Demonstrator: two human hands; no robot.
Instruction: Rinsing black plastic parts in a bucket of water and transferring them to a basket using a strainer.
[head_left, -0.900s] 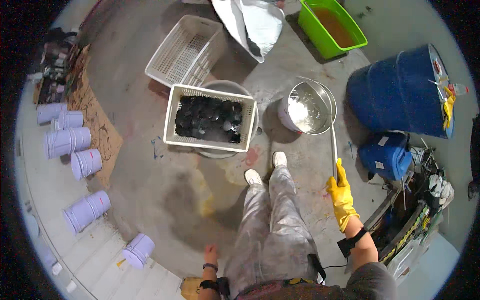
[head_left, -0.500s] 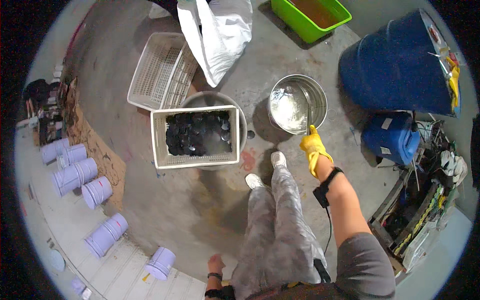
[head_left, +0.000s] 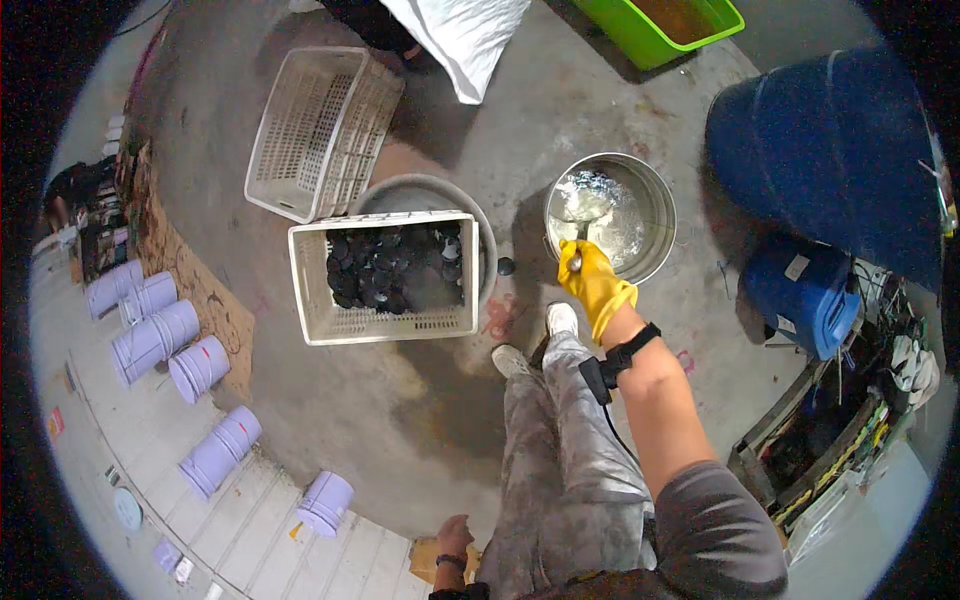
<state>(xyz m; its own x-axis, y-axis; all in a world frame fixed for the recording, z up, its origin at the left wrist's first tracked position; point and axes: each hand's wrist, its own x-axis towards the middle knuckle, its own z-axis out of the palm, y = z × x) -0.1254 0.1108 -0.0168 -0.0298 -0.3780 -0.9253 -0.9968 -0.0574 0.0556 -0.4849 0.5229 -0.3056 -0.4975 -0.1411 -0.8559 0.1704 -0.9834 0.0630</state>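
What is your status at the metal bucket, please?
Right hand, yellow-gloved, gripping ladle-like tool at metal bucket. Left hand bare, low beside leg. Filled white crate left of bucket, not blocking.

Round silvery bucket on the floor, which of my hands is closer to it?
Right. Your gloved right hand is at the near rim of the bucket, gripping a tool that reaches inside; your bare left hand is much farther off, low beside your left leg.

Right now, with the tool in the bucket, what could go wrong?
With the gloved right hand at the bucket, its shiny contents might splash the bare forearm. The crate of dark pieces overhangs the grey tub and could tip if bumped. The small dark round thing near the shoes might be stepped on.
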